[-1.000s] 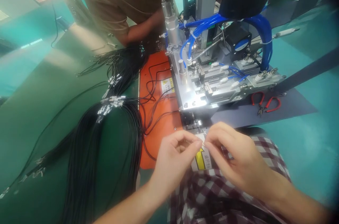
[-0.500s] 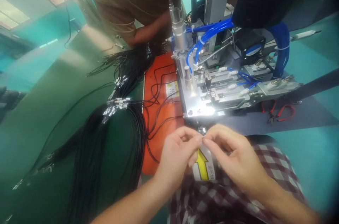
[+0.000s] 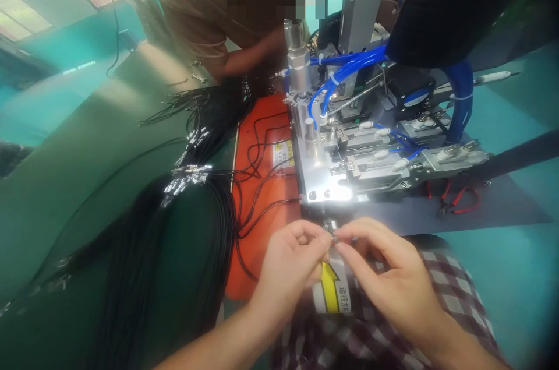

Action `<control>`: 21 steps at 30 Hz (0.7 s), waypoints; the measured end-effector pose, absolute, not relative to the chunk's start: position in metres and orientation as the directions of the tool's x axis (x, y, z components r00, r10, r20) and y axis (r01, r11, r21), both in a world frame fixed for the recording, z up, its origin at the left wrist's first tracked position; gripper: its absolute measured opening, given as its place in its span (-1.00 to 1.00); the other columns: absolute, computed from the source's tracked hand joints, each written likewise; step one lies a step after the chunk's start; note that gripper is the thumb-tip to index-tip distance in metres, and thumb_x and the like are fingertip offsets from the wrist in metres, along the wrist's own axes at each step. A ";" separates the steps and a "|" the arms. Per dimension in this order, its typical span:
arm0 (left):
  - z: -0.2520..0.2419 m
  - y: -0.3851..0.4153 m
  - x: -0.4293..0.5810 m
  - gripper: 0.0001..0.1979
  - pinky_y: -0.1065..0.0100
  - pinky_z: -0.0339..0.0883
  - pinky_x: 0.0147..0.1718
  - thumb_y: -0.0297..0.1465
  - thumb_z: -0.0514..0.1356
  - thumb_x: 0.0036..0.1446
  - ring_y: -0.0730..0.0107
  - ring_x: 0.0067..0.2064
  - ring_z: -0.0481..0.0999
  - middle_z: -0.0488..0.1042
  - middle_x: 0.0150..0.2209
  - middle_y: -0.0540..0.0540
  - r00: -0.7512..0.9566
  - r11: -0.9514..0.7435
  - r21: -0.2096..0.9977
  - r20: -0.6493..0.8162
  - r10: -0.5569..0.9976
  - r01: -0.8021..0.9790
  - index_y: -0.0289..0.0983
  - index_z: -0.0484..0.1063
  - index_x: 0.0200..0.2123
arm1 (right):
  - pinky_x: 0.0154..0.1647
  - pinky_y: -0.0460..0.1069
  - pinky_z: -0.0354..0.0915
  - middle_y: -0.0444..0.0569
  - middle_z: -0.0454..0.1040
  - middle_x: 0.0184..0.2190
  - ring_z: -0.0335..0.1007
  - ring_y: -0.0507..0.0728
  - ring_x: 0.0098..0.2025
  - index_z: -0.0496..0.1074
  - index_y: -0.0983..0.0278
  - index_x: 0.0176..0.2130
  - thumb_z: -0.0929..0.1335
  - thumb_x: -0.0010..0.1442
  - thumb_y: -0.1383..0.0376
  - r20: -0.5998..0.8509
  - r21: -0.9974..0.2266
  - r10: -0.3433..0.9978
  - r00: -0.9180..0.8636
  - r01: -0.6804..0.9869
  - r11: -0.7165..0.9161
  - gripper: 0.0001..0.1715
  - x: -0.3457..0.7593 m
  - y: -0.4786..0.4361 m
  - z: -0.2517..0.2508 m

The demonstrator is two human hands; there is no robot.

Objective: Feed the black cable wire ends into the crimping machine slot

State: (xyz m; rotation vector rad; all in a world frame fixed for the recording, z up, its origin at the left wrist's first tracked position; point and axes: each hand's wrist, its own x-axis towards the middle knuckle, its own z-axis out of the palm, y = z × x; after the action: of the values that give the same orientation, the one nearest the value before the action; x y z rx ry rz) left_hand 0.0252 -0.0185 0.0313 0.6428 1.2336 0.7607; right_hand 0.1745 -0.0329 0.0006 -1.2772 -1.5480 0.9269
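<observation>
Fingertip to fingertip, my left hand (image 3: pixel 290 262) and my right hand (image 3: pixel 391 279) meet just in front of the machine's near edge. Each pinches with thumb and forefinger around something small and thin, mostly covered by the fingers; its kind cannot be made out. Right behind the fingertips is a small metal fitting (image 3: pixel 332 224) on the machine. Below them shows a white label with a yellow arrow (image 3: pixel 331 291). The metal machine (image 3: pixel 325 183), with blue tubes (image 3: pixel 356 60), stands beyond my hands.
Black cables (image 3: pixel 131 282) with silvery ends (image 3: pixel 187 178) cover the green table at left. Several run across the orange board (image 3: pixel 257 207) to the machine. Red-handled pliers (image 3: pixel 465 200) lie at right. Across the table, a co-worker's forearm (image 3: pixel 251 58) reaches behind the machine.
The view has shifted slightly, so the machine and my hands appear a little lower. Both hands keep their pinch, and the fingertips of my right hand sit closer to those of my left.
</observation>
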 end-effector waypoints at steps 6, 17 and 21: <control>0.026 -0.021 0.022 -0.81 0.58 -0.11 -0.75 -0.32 0.25 0.07 0.74 -0.75 0.04 0.35 -0.63 0.09 0.182 0.571 0.795 -0.542 0.820 -0.203 -0.30 0.31 -0.41 | -0.55 -0.12 0.22 -0.18 0.42 -0.49 0.24 -0.01 -0.54 0.46 0.20 -0.39 0.38 0.17 0.31 0.079 -0.950 0.997 -0.006 0.303 0.077 -0.92 0.169 -0.036 0.001; 0.023 -0.025 0.019 -0.85 0.58 -0.12 -0.72 -0.34 0.15 0.19 0.72 -0.72 0.07 0.42 -0.58 0.02 0.239 0.504 0.824 -0.450 0.860 -0.260 -0.29 0.26 -0.34 | -0.68 -0.13 0.05 -0.18 0.28 -0.68 0.06 -0.04 -0.66 0.46 0.28 -0.45 0.41 0.04 0.10 -0.344 -0.938 0.939 -0.015 0.054 -0.343 -0.72 0.163 -0.031 0.008; 0.023 -0.027 0.021 -0.84 0.57 -0.15 -0.71 -0.33 0.14 0.21 0.72 -0.72 0.05 0.41 -0.58 0.04 0.242 0.491 0.824 -0.434 0.868 -0.283 -0.28 0.23 -0.34 | -0.67 -0.15 -0.06 -0.28 0.10 -0.75 -0.05 -0.07 -0.68 0.43 0.30 -0.45 0.41 0.03 0.06 -0.458 -0.885 0.884 -0.087 -0.042 -0.463 -0.66 0.162 -0.028 0.010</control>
State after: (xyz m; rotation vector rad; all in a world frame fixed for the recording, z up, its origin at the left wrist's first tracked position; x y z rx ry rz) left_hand 0.0207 -0.0269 0.0232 0.6863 1.0385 0.8768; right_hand 0.1622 -0.0280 0.0105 -1.4663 -0.9511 1.6420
